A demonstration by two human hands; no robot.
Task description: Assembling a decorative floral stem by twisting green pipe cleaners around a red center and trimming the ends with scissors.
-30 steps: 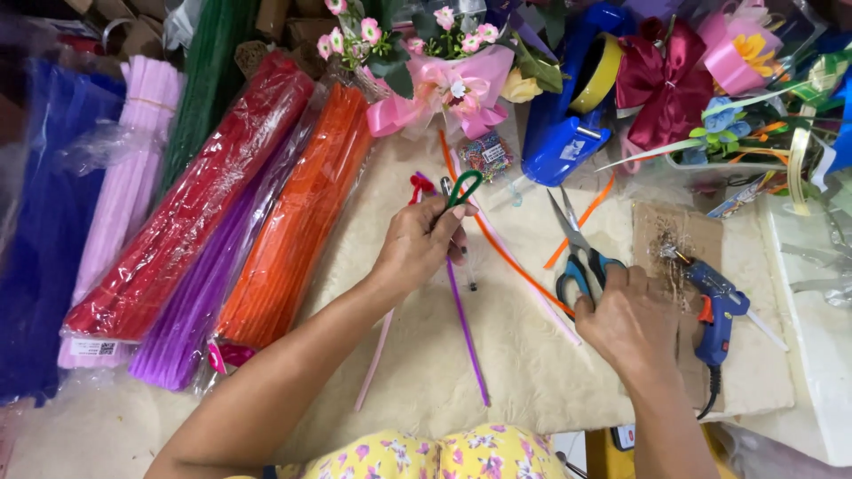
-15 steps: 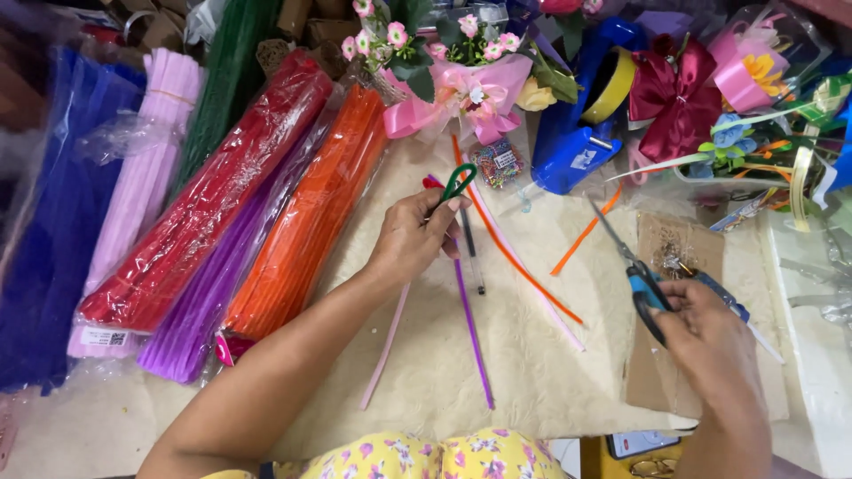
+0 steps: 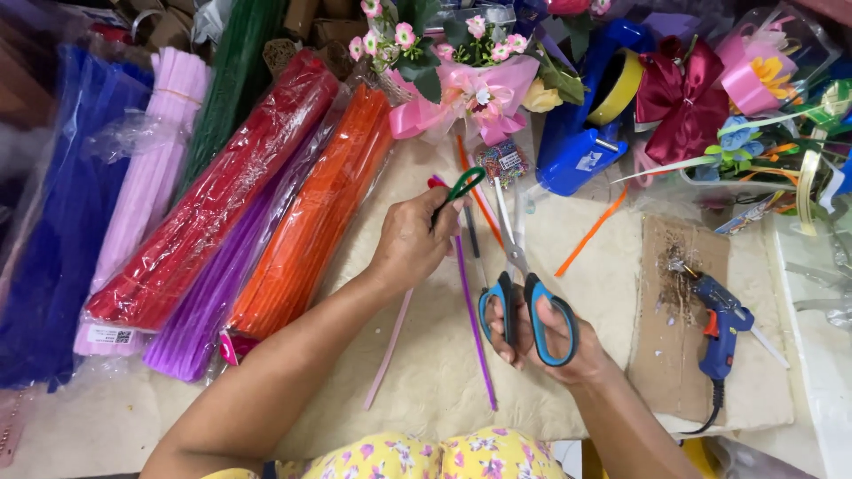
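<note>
Far to the left of the left hand's fingers lie long packs of fuzzy craft wire side by side: a dark blue bundle [image 3: 53,239], a pale pink bundle [image 3: 146,177], a dark green bundle [image 3: 235,89] further up, a red bundle in clear wrap [image 3: 213,195], a purple bundle [image 3: 222,293] and an orange bundle in clear wrap [image 3: 311,213], the last one just beside the wrist.

The left hand [image 3: 410,241] rests on the cream fleece mat [image 3: 426,381], its fingers pinched together on a short green fuzzy wire bent into a loop [image 3: 461,188], which rises just above the fingertips. Below that hand a loose pale pink wire [image 3: 389,350] lies on the mat, and just right of the fingers a loose purple wire [image 3: 472,324] runs down the mat. Above the fingers stands a small bouquet with pink blossoms and a pink ribbon bow [image 3: 461,89].

Right of the purple wire, the right hand [image 3: 555,341] has fingers threaded through the blue and black handles of steel scissors [image 3: 519,284]; the handles stand slightly apart and the blades point up, close together, toward the green loop without touching it.

Up and right of those fingers lie a loose orange wire [image 3: 590,231] and a blue tape dispenser with a yellow roll [image 3: 590,115]. Further right, a blue glue gun [image 3: 723,324] lies on a brown cardboard sheet [image 3: 666,355], with a dark red bow [image 3: 683,89] well above.
</note>
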